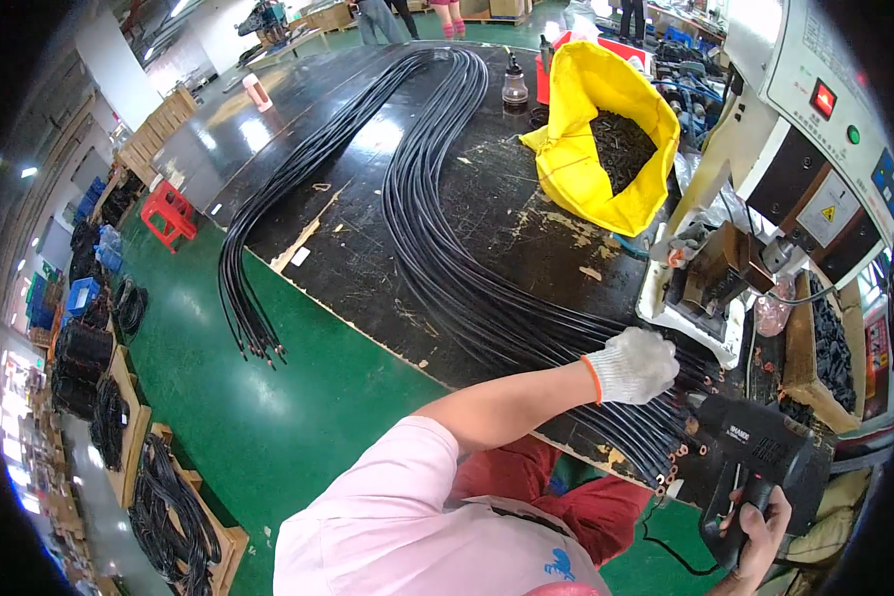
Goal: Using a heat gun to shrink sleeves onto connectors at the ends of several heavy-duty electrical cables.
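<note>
A long bundle of black cables [441, 223] runs in a bend across the dark table. Copper-coloured ring ends [681, 451] show on several cables at the near right edge. My left hand [638, 368], in a white knit glove with an orange cuff, is closed over the cables close to those ends; its fingertips are hidden. Bare-skinned, my right hand [760, 526] grips the handle of a black heat gun [762, 434]. The gun's nozzle points left at the cable ends, just to the right of my gloved hand.
Beyond the cables stands a yellow sack [606, 214] of small dark pieces beside a bottle [515, 84]. A machine with a control box [844, 109] rises at the right, above a carton [815, 348] of black parts. A red stool [169, 216] stands on the green floor.
</note>
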A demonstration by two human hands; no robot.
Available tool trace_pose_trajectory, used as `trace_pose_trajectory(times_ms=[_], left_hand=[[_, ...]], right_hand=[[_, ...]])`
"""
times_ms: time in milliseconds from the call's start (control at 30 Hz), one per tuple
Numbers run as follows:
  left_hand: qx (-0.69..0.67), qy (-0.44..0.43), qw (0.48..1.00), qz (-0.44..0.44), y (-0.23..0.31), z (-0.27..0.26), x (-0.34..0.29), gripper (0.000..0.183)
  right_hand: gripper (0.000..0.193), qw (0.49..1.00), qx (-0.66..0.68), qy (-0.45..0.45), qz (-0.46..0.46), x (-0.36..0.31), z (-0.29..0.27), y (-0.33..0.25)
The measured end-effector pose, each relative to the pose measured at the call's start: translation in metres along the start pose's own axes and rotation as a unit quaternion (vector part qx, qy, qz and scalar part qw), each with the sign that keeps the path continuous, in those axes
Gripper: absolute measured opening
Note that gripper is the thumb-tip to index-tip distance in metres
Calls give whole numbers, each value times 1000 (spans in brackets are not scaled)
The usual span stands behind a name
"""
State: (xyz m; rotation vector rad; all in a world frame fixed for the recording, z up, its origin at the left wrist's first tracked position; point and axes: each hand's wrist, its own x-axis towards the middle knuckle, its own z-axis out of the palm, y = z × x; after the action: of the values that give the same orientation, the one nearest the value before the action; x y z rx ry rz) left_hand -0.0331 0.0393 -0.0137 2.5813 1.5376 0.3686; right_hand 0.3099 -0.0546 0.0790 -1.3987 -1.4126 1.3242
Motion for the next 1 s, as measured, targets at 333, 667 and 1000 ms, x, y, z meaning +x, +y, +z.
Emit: trace_pose_trajectory(times_ms=[333, 667, 1000], left_hand=[[72, 60, 996, -14, -27, 12, 11, 18], [-18, 32, 999, 18, -12, 1, 11, 16], [-52, 19, 998, 6, -10, -1, 11, 15]], right_hand=[[39, 998, -17, 53, -14, 10, 12, -22], [44, 996, -13, 89, -1, -1, 7, -28], [46, 997, 13, 78, 20, -6, -5, -28]])
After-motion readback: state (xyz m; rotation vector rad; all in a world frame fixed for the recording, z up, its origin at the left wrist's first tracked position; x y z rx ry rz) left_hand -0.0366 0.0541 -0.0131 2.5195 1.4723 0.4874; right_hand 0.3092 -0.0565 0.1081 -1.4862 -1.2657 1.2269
